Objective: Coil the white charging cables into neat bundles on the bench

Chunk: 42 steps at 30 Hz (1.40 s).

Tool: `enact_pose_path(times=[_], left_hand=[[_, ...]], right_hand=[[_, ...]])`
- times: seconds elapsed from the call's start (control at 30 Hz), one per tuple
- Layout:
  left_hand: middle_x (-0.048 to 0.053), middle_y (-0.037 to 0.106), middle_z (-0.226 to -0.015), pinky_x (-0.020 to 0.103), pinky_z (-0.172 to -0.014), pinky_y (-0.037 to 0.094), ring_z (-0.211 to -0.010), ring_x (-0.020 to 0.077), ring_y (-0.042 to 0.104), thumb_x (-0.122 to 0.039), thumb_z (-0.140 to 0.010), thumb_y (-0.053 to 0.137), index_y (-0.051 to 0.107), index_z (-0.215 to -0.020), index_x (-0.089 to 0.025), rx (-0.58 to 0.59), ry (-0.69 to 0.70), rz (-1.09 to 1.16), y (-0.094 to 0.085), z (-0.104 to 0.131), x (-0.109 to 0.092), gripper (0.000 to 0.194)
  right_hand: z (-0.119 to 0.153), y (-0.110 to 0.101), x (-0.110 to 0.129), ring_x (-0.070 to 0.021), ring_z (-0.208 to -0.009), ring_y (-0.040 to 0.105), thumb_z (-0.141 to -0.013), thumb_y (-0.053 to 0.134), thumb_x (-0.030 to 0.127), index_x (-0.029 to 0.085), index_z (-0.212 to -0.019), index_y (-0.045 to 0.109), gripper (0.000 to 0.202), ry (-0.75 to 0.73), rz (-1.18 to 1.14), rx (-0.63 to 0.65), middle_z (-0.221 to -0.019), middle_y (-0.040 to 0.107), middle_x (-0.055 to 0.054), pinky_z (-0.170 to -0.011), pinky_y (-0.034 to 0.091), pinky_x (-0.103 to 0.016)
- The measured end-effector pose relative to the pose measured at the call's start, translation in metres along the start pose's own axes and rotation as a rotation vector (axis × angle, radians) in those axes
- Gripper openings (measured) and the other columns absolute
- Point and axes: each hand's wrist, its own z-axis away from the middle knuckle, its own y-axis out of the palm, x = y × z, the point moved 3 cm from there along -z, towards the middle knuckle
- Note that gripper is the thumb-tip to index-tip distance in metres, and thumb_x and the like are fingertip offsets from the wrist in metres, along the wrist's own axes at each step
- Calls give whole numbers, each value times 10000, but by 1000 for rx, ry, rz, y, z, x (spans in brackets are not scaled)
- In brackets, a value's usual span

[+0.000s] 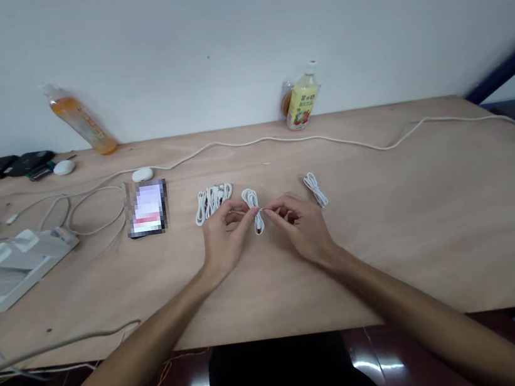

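Note:
A coiled white cable (249, 199) stands out between my two hands near the middle of the table. My left hand (226, 235) pinches its middle from the left. On the other side, the fingertips of my right hand (300, 225) are pressed together on a thin tie at the coil's middle. Several bundled white cables (206, 203) lie just behind my left hand. Another white cable bundle (316, 190) rests beyond my right hand, a little to the right.
At the left are a phone (148, 208), a white earbud case (142, 174) and a power strip (24, 261) with plugs. An orange bottle (84, 124) and a yellow-labelled bottle (303, 99) lean on the wall. A long cable (316, 137) crosses the table's back.

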Motion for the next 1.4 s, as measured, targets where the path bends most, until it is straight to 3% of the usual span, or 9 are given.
enact_pose_path(times=[0.27, 0.6, 0.93, 1.13, 1.4], left_hand=[[35, 788, -873, 286, -722, 591, -771, 190, 756, -440, -825, 862, 733, -843, -211, 24, -9, -7, 1, 0, -1, 264], [31, 765, -846, 286, -718, 596, -752, 183, 741, -475, -797, 873, 734, -843, -200, 43, -58, 49, 3, 0, 0, 311], [21, 761, -782, 319, -713, 630, -713, 185, 732, -481, -766, 901, 730, -802, -199, 73, -131, 162, 5, -2, 1, 332], [4, 746, -760, 312, -729, 616, -692, 170, 717, -425, -816, 860, 746, -829, -206, 99, -102, 169, 4, -3, -4, 248], [23, 773, -791, 296, -684, 590, -695, 171, 708, -450, -801, 889, 783, -872, -191, 118, -107, 163, 4, -3, -1, 289]], right_hand=[[3, -2, 4, -163, -666, 613, -1037, 669, 241, 244, -960, 785, 139, -134, 118, -19, -902, 729, -43, -592, 507, -303], [5, 1, 3, -175, -676, 608, -1059, 645, 263, 258, -1015, 799, 160, -194, 164, -7, -957, 729, -57, -694, 582, -352], [4, 2, 5, -185, -705, 616, -1057, 625, 217, 243, -981, 782, 176, -235, 177, 15, -931, 710, -59, -687, 555, -338], [3, 0, 10, -176, -679, 601, -1053, 632, 231, 248, -1041, 780, 150, -206, 164, 38, -942, 716, -53, -622, 526, -324], [3, -2, 12, -163, -693, 590, -1068, 607, 202, 233, -999, 759, 169, -247, 152, 59, -931, 693, -44, -603, 501, -299]])
